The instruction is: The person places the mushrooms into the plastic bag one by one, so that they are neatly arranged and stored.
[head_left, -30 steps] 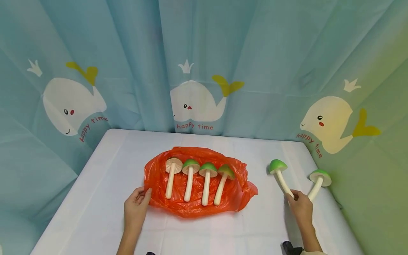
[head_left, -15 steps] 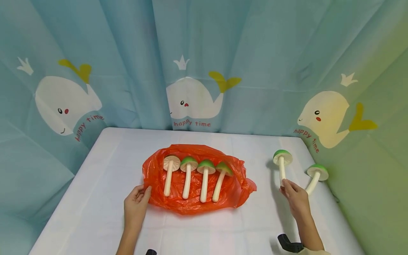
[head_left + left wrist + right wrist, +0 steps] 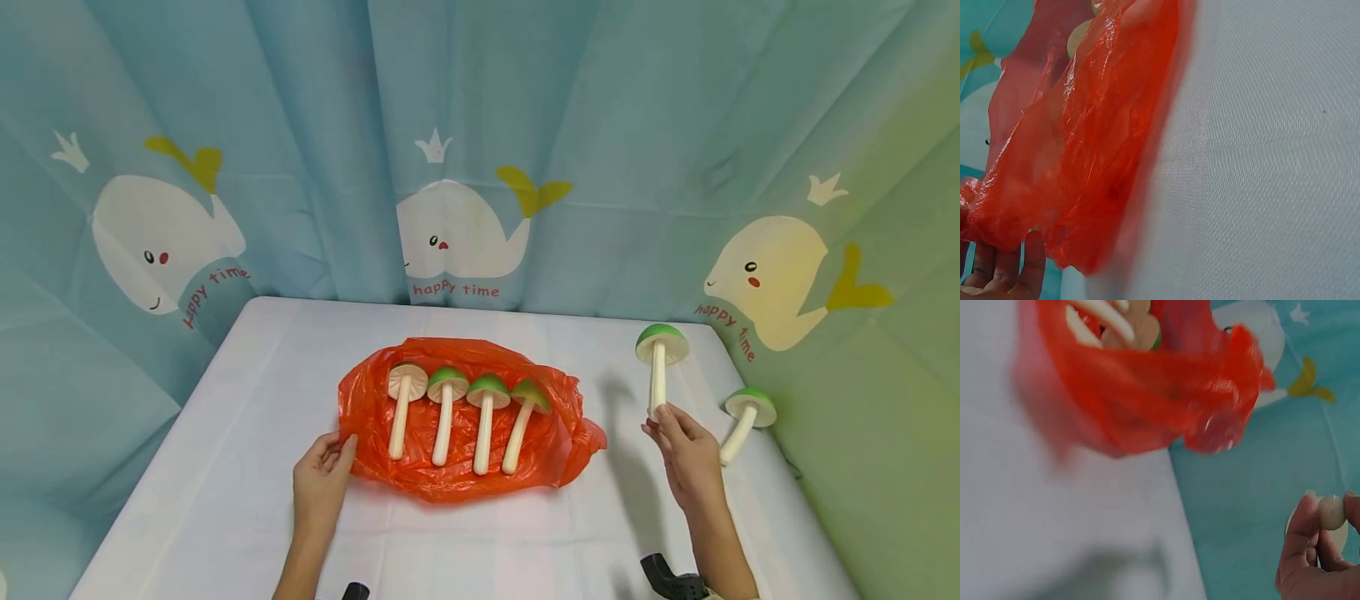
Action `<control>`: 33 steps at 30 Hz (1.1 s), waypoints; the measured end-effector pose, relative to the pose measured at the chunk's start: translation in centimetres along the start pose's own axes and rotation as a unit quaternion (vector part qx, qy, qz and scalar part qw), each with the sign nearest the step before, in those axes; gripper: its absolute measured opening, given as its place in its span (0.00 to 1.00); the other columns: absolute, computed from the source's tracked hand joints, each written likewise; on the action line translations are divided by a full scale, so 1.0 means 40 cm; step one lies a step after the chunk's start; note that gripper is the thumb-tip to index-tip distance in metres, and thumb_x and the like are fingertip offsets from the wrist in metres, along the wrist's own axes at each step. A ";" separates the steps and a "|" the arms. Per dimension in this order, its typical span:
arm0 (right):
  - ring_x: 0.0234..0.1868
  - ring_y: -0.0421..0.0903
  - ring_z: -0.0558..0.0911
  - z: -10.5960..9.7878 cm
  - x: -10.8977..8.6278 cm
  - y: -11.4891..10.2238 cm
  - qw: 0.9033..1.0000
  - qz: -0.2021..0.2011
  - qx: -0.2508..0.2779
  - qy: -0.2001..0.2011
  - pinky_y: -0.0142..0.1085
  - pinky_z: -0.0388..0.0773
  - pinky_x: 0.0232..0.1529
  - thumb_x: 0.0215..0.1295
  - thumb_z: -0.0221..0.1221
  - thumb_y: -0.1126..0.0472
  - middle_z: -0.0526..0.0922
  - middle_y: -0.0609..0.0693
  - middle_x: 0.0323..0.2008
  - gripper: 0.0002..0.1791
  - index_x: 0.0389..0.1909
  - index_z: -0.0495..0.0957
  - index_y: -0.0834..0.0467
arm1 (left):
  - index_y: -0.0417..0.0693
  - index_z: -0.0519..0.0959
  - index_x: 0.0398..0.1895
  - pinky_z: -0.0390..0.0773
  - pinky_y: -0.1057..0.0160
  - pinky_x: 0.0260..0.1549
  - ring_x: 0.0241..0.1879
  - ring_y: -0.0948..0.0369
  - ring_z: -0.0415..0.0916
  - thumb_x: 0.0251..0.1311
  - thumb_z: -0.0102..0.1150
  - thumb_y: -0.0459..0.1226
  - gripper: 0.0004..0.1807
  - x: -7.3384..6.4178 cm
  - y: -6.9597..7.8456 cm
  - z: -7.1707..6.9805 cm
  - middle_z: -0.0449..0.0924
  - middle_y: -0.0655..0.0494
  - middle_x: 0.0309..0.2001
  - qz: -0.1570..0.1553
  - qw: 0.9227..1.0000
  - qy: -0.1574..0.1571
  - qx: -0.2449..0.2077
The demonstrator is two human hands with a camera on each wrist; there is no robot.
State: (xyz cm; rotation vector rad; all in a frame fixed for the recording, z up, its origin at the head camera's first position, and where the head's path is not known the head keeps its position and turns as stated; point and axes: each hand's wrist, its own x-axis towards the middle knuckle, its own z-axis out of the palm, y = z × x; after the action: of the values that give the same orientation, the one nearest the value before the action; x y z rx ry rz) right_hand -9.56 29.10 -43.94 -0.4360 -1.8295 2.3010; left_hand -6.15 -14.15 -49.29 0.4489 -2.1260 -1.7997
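My left hand (image 3: 321, 482) pinches the left rim of a red plastic bag (image 3: 450, 492) that lies spread open on the table. Inside the bag several toy mushrooms with white stems and mostly green caps lie side by side, such as the mushroom (image 3: 483, 425) near the middle. My right hand (image 3: 692, 454) holds another green-capped mushroom (image 3: 658, 367) by the lower end of its stem, cap up, above the table on the right. The right wrist view shows that stem's round end (image 3: 1332, 512) between thumb and fingers. One more mushroom (image 3: 738, 433) lies behind my right wrist, near the table's right edge.
The white table (image 3: 450, 550) meets a blue curtain (image 3: 630, 167) with printed whales at the back. A green curtain side (image 3: 885, 433) hangs along the right edge. A black wrist strap piece (image 3: 672, 577) sits at my right forearm.
My right hand has lifted one mushroom off the table, turned it upright and moved a little left. My left hand stays on the bag's rim.
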 end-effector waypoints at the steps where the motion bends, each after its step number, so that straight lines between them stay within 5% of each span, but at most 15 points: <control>1: 0.37 0.40 0.78 0.006 -0.005 -0.003 1.000 -0.005 0.001 -0.006 0.29 0.77 0.43 0.66 0.57 0.62 0.76 0.50 0.36 0.04 0.34 0.80 0.52 | 0.30 0.77 0.43 0.76 0.78 0.33 0.33 0.71 0.75 0.62 0.59 0.33 0.12 0.001 -0.002 0.000 0.78 0.39 0.40 -0.001 1.000 -0.002 0.002; 12: 0.37 0.43 0.78 0.087 -0.057 -0.038 0.997 -0.060 -0.001 -0.047 0.32 0.78 0.43 0.66 0.56 0.65 0.77 0.53 0.36 0.06 0.41 0.80 0.59 | 0.31 0.77 0.44 0.76 0.77 0.34 0.34 0.70 0.76 0.62 0.59 0.34 0.13 -0.005 -0.006 -0.004 0.78 0.40 0.40 -0.002 1.000 -0.003 -0.004; 19: 0.36 0.44 0.79 0.139 -0.097 -0.052 0.993 -0.067 -0.063 -0.077 0.32 0.77 0.47 0.67 0.57 0.62 0.78 0.52 0.37 0.15 0.49 0.74 0.67 | 0.32 0.78 0.43 0.76 0.76 0.34 0.33 0.68 0.77 0.62 0.59 0.34 0.12 -0.010 0.001 -0.004 0.78 0.41 0.39 -0.004 1.000 0.001 -0.012; 26: 0.38 0.47 0.81 0.188 -0.120 -0.024 0.973 -0.092 -0.155 -0.145 0.35 0.78 0.45 0.67 0.57 0.62 0.77 0.60 0.43 0.19 0.53 0.72 0.71 | 0.31 0.77 0.44 0.75 0.78 0.35 0.34 0.70 0.75 0.62 0.58 0.35 0.14 -0.008 0.006 -0.005 0.78 0.39 0.40 -0.012 1.000 0.000 -0.003; 33: 0.37 0.51 0.80 0.234 -0.149 0.029 0.955 -0.091 -0.149 -0.238 0.38 0.79 0.42 0.65 0.58 0.66 0.77 0.61 0.38 0.16 0.50 0.73 0.71 | 0.30 0.77 0.42 0.76 0.77 0.34 0.32 0.70 0.76 0.61 0.59 0.31 0.10 -0.005 0.006 0.000 0.77 0.39 0.38 -0.006 1.000 0.011 -0.023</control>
State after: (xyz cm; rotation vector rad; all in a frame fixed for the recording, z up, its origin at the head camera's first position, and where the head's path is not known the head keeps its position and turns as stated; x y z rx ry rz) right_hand -6.98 18.38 -42.44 0.2776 -2.3319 2.1356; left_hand -5.98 -14.02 -49.08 0.4700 -2.0661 -1.8383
